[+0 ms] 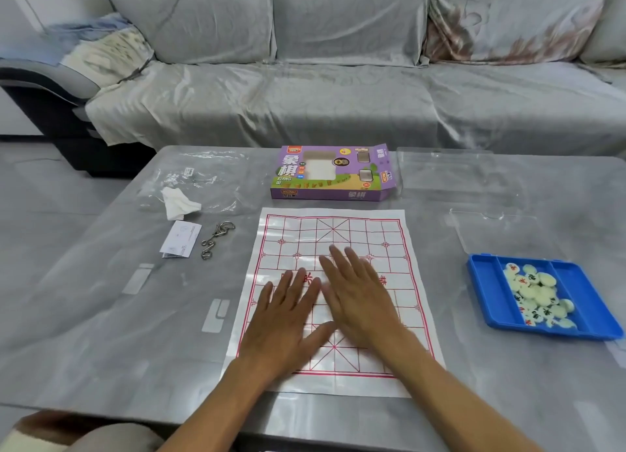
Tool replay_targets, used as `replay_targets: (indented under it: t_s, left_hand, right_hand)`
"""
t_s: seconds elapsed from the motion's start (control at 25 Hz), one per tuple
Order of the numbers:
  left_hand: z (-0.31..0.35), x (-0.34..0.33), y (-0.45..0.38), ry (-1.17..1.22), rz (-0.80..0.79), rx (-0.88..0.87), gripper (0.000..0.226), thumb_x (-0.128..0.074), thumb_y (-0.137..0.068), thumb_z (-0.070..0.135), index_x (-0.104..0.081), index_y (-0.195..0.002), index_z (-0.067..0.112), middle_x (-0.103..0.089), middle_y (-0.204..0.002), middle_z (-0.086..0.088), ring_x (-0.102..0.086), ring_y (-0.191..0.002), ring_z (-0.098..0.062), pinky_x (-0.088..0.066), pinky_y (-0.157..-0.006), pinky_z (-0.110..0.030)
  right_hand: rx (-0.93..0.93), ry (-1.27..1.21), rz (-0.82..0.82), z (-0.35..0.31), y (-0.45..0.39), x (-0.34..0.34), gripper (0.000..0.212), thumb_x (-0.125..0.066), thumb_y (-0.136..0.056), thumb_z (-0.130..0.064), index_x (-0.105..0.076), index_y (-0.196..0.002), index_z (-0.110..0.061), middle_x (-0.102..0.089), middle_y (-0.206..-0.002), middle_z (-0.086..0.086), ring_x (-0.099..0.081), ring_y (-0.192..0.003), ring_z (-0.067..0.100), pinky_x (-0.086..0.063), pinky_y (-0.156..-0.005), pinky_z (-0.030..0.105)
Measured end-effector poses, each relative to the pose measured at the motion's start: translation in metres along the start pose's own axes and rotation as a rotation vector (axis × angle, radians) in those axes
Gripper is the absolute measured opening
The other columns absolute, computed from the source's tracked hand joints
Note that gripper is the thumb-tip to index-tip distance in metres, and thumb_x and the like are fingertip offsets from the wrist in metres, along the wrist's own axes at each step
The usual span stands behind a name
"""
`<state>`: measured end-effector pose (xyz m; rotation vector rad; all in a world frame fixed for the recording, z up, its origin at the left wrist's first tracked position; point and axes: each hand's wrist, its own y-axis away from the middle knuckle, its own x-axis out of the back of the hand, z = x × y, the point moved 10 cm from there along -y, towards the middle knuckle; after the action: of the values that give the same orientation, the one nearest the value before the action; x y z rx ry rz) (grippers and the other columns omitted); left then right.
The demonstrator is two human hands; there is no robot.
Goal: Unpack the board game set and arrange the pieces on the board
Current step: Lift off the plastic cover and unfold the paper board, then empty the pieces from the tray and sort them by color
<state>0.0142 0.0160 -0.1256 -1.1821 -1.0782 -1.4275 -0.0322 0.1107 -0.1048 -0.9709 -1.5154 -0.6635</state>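
A white paper board [366,235] with a red grid lies flat in the middle of the grey table [101,316]. My left hand [288,312] and my right hand [355,292] press on it side by side, palms down, fingers straight. No pieces stand on the board. To the right, a blue tray [487,289] holds several pale round game pieces [538,296] with red and dark characters. The purple game box [333,174] lies behind the board with its right flap open.
A clear plastic lid [491,228] and another clear cover [450,170] lie at the back right. On the left are a crumpled tissue [178,202], a plastic bag [203,180], a folded leaflet [181,240] and a metal wire puzzle [216,240]. A grey sofa [338,89] stands behind the table.
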Motion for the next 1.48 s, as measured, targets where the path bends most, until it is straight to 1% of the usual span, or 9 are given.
replay_targets:
  t_s: [0.28, 0.52, 0.72, 1.04, 1.12, 1.2, 1.28, 1.36, 1.48]
  left_hand:
    - [-0.002, -0.002, -0.002, 0.008, 0.011, -0.005, 0.074, -0.008, -0.088, 0.076, 0.014, -0.149, 0.041, 0.027, -0.156, 0.013, 0.032, -0.14, -0.007, 0.009, -0.119, -0.044]
    - [-0.003, -0.006, -0.006, -0.012, -0.022, -0.003, 0.08, -0.006, -0.083, 0.08, 0.013, -0.15, 0.04, 0.027, -0.156, 0.012, 0.03, -0.142, -0.01, 0.01, -0.119, -0.045]
    - [-0.002, -0.004, -0.007, -0.008, -0.073, -0.031, 0.083, -0.011, -0.084, 0.08, 0.013, -0.151, 0.038, 0.027, -0.156, 0.011, 0.03, -0.142, -0.012, 0.012, -0.119, -0.044]
    - [0.0, -0.003, -0.007, 0.015, -0.172, -0.007, 0.084, -0.017, -0.083, 0.08, 0.013, -0.15, 0.039, 0.03, -0.155, 0.01, 0.029, -0.143, -0.015, 0.014, -0.117, -0.048]
    - [0.008, 0.005, -0.009, -0.005, -0.21, -0.007, 0.081, -0.029, -0.086, 0.075, 0.0, -0.152, 0.038, 0.02, -0.159, 0.007, 0.02, -0.147, -0.018, 0.014, -0.116, -0.052]
    - [0.029, 0.026, -0.012, -0.042, -0.148, -0.066, 0.068, -0.042, -0.09, 0.064, -0.02, -0.148, 0.037, 0.001, -0.162, 0.007, 0.002, -0.149, -0.016, 0.007, -0.118, -0.048]
    - [0.06, 0.043, -0.014, 0.001, -0.05, -0.136, 0.062, -0.046, -0.091, 0.06, -0.027, -0.146, 0.04, -0.011, -0.161, 0.012, -0.011, -0.148, -0.014, -0.007, -0.119, -0.04]
    - [0.084, 0.05, -0.018, 0.113, 0.021, -0.186, 0.061, -0.046, -0.09, 0.062, -0.031, -0.145, 0.041, -0.019, -0.158, 0.015, -0.02, -0.146, -0.013, -0.018, -0.117, -0.035]
    - [0.113, 0.033, -0.027, 0.093, 0.024, -0.297, 0.065, -0.035, -0.087, 0.07, -0.045, -0.14, 0.035, -0.036, -0.153, 0.006, -0.038, -0.139, -0.022, -0.026, -0.111, -0.04]
  right_hand:
    - [-0.299, 0.095, -0.078, 0.121, -0.062, -0.01, 0.062, -0.016, -0.098, -0.057, -0.014, -0.153, -0.028, -0.007, -0.163, 0.001, -0.003, -0.149, 0.025, -0.005, -0.121, 0.043]
    - [-0.056, 0.073, -0.108, 0.033, 0.033, -0.009, 0.064, -0.01, -0.096, -0.061, -0.005, -0.154, -0.033, 0.016, -0.159, -0.008, 0.016, -0.148, 0.02, 0.015, -0.118, 0.037]
    - [-0.091, 0.039, -0.187, 0.036, 0.079, -0.009, 0.068, 0.005, -0.088, -0.068, 0.013, -0.15, -0.041, 0.029, -0.154, -0.014, 0.028, -0.144, 0.014, 0.015, -0.118, 0.037]
    - [-0.106, 0.029, -0.206, 0.041, 0.082, -0.013, 0.068, 0.0, -0.09, -0.073, 0.014, -0.15, -0.043, 0.028, -0.155, -0.015, 0.027, -0.144, 0.014, 0.012, -0.116, 0.041]
    - [-0.105, 0.012, -0.25, 0.04, 0.085, -0.01, 0.067, -0.005, -0.093, -0.07, 0.014, -0.15, -0.042, 0.029, -0.155, -0.015, 0.03, -0.143, 0.012, 0.01, -0.119, 0.041]
    - [-0.103, -0.078, -0.248, 0.036, 0.083, 0.008, 0.063, -0.014, -0.097, -0.064, -0.006, -0.153, -0.038, 0.015, -0.16, -0.012, 0.02, -0.146, 0.012, 0.005, -0.121, 0.039]
    - [-0.158, -0.159, -0.123, 0.054, 0.077, 0.049, 0.049, -0.028, -0.1, -0.053, -0.036, -0.146, -0.035, -0.019, -0.16, -0.01, -0.011, -0.148, 0.014, -0.011, -0.121, 0.036]
    - [-0.33, -0.214, 0.036, 0.106, 0.081, 0.093, 0.035, -0.04, -0.1, -0.041, -0.053, -0.131, -0.032, -0.049, -0.142, -0.01, -0.044, -0.13, 0.015, -0.037, -0.107, 0.036]
    - [-0.598, -0.091, 0.074, 0.196, 0.119, 0.124, 0.024, -0.053, -0.091, -0.034, -0.059, -0.114, -0.027, -0.061, -0.115, -0.009, -0.056, -0.105, 0.017, -0.045, -0.08, 0.033]
